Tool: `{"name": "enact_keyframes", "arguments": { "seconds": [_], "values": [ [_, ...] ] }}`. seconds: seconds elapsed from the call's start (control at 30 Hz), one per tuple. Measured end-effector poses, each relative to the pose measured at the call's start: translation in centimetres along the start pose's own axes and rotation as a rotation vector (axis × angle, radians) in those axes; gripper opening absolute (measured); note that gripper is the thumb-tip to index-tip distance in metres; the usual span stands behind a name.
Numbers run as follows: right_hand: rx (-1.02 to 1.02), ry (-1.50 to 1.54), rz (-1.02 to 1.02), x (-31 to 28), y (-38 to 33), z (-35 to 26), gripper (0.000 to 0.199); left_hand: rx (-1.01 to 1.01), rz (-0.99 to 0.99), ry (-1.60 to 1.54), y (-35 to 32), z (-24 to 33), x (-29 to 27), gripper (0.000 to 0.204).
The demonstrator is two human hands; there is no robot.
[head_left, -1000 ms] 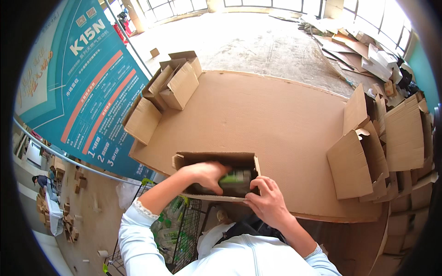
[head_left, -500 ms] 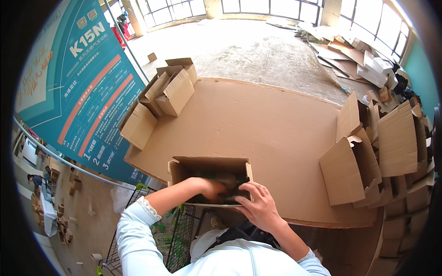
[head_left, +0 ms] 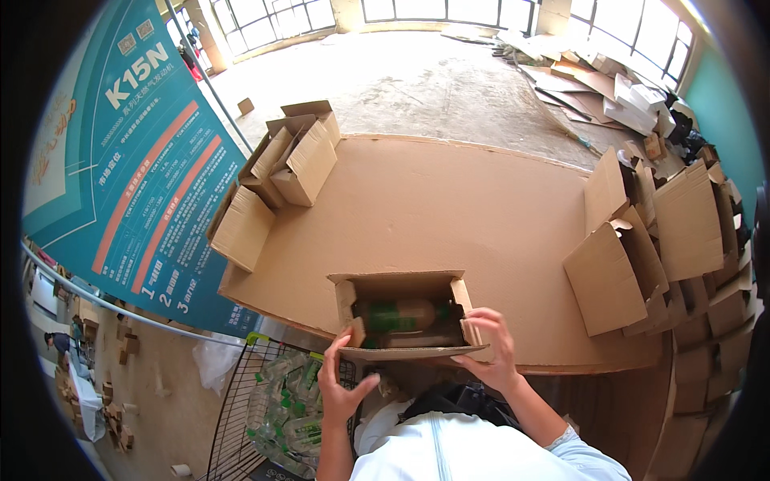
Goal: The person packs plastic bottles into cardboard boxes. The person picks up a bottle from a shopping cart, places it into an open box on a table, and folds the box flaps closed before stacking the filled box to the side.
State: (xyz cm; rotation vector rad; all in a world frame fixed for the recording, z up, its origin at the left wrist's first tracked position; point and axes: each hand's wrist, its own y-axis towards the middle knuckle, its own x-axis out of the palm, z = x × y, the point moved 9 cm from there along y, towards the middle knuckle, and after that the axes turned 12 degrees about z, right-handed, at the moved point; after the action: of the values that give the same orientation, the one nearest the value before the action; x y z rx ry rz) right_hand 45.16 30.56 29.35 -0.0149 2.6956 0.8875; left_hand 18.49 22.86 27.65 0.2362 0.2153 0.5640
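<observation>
An open cardboard box (head_left: 409, 353) stands at the near edge of the cardboard-covered table, its opening toward me. Inside lies a clear plastic bottle (head_left: 405, 315) with a green label, on its side; the rest of the contents is in shadow. At the box's left front corner, my left hand (head_left: 341, 381) touches the edge with its fingertips, thumb spread away. My right hand (head_left: 493, 353) grips the right front corner, fingers over the side flap and thumb by the front flap.
Wire cart (head_left: 228, 401) with several green-capped bottles (head_left: 285, 413) stands below left. Open boxes (head_left: 309, 172) line the table's far left; more boxes (head_left: 601, 280) stack up at right. A blue-green banner (head_left: 152, 184) rises at left. Flattened cardboard (head_left: 589, 84) lies on the far floor.
My left hand has come out of the box to its left front corner. My right hand stays at the right side. The bottle inside now shows, and the box sits farther right in view.
</observation>
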Motion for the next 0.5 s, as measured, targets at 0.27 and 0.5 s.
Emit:
{"name": "enact_keyframes", "arguments": {
  "seconds": [0.27, 0.5],
  "values": [
    [0.167, -0.415, -0.172, 2.3, 1.7, 3.1, 0.086, 0.288, -0.079, 0.637, 4.5, 0.1, 2.3, 0.089],
    [-0.32, -0.581, -0.394, 5.5, 5.3, 0.8, 0.086, 0.599, -0.4, 0.855, 6.9, 3.5, 5.6, 0.105]
  ]
}}
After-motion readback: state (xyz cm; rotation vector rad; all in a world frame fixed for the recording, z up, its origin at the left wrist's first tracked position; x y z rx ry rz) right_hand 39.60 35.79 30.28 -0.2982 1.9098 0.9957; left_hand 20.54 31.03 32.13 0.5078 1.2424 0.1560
